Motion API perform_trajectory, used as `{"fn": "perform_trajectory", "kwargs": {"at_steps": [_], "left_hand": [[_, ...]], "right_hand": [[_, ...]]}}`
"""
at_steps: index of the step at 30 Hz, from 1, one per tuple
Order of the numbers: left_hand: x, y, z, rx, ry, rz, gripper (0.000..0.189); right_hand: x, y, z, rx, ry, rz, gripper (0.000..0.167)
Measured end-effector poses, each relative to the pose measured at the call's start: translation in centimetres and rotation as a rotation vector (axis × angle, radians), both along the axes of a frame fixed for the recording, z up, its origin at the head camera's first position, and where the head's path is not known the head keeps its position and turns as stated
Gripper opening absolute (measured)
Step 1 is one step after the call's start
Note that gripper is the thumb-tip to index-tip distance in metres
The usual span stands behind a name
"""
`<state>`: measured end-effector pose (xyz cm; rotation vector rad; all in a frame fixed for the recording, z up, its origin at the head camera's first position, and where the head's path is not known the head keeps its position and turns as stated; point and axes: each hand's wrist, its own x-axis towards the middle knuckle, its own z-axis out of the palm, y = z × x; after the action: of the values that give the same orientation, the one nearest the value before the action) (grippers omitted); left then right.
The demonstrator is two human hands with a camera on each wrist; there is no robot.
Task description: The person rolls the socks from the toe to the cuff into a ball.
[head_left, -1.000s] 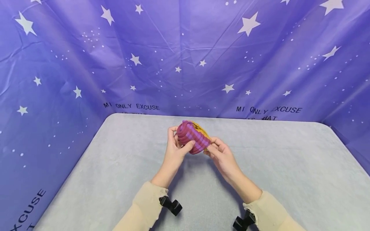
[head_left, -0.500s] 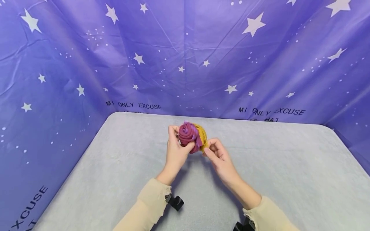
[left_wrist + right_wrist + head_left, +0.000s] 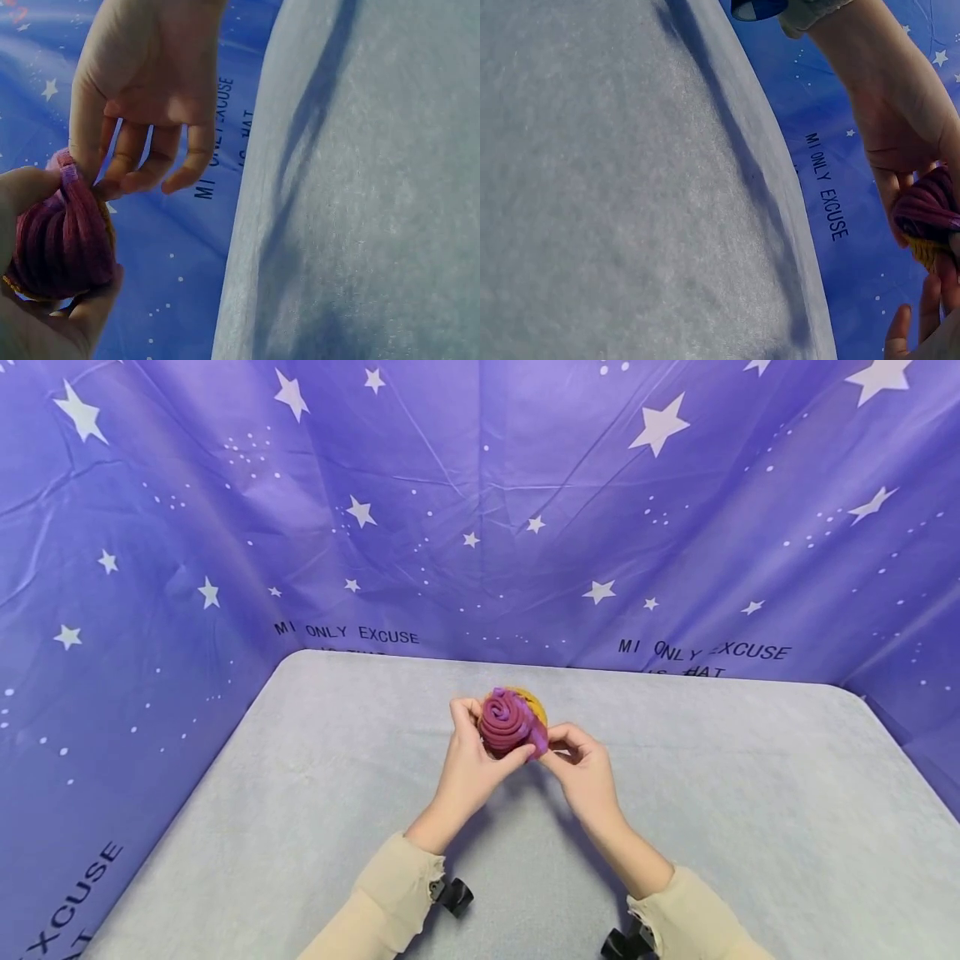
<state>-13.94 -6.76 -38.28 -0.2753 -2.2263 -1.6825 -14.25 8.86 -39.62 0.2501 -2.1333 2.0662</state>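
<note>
A rolled-up pair of socks (image 3: 504, 723), ribbed in maroon and purple with a mustard-yellow part at the back, is held above the table between both hands. Its spiral end faces the head camera. My left hand (image 3: 471, 768) grips the roll from the left, thumb across the front and fingers round the far side. On the right, my right hand (image 3: 588, 777) pinches the purple edge between thumb and forefinger. In the left wrist view, the right hand's (image 3: 154, 82) other fingers hang loosely curled below the socks' (image 3: 64, 240) upper edge. The left fingertips are partly hidden behind the roll.
A grey cloth-covered table (image 3: 300, 793) lies under the hands. Behind and to the left hangs a purple curtain (image 3: 420, 460) with white stars and black lettering. Black wrist cameras (image 3: 454, 897) sit at both beige sleeves (image 3: 390, 893).
The roll has turned so its spiral end faces the head camera, and it has shifted slightly right and nearer. My right hand has moved from the yellow part to the purple edge.
</note>
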Motion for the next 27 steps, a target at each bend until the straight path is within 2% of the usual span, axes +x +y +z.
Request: {"fn": "perform_trajectory", "kwargs": {"at_steps": [4,12,14,16,18,21,24,27], "left_hand": [[-0.2,-0.3,-0.1,-0.064,0.014,0.053,0.067],[-1.0,-0.9,-0.2,-0.189,0.04,0.253,0.064],[-0.9,-0.9,-0.1,-0.236,0.05,0.27,0.063],[-0.7,-0.9,0.1,-0.269,0.061,0.245,0.062],[-0.5,-0.9,0.2,-0.269,0.068,0.184,0.062],[-0.1,-1.1,0.2,-0.187,0.04,0.04,0.063],[0.0,-1.3,0.3,-0.089,-0.001,-0.064,0.062],[0.0,-1.3,0.2,-0.052,-0.022,-0.082,0.063]], "right_hand": [[0.1,0.1,-0.3,0.022,0.054,0.036,0.009],[0.9,-0.2,-0.8,-0.029,0.189,0.212,0.008],[1.0,-0.3,-0.8,-0.008,0.207,0.228,0.006],[0.9,-0.6,-0.7,0.022,0.197,0.201,0.006],[0.7,-0.7,-0.6,0.041,0.163,0.146,0.007],[0.4,-0.8,-0.4,0.048,0.107,0.043,0.009],[0.2,-0.8,-0.2,0.036,0.075,-0.021,0.01],[0.2,-0.7,-0.2,0.03,0.069,-0.023,0.009]]}}
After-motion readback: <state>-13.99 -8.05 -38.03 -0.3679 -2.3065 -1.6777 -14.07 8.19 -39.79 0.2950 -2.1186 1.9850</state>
